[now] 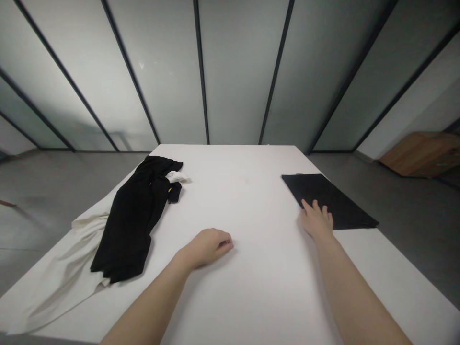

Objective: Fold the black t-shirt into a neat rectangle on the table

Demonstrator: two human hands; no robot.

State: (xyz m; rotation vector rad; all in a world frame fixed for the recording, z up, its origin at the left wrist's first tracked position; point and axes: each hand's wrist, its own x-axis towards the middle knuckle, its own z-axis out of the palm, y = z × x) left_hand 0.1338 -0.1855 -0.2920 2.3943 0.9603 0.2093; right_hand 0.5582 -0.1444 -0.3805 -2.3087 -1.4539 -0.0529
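One black cloth [334,199], apparently folded flat

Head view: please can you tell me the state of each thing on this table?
Left hand: loosely curled, resting on the table, holding nothing.
Right hand: open, fingers touching the folded cloth's near edge.
Folded black cloth: flat, neatly folded.
Black clothing: crumpled in a long bunch.
White cloth: wrinkled, partly under the black clothing.
Table: white, level.
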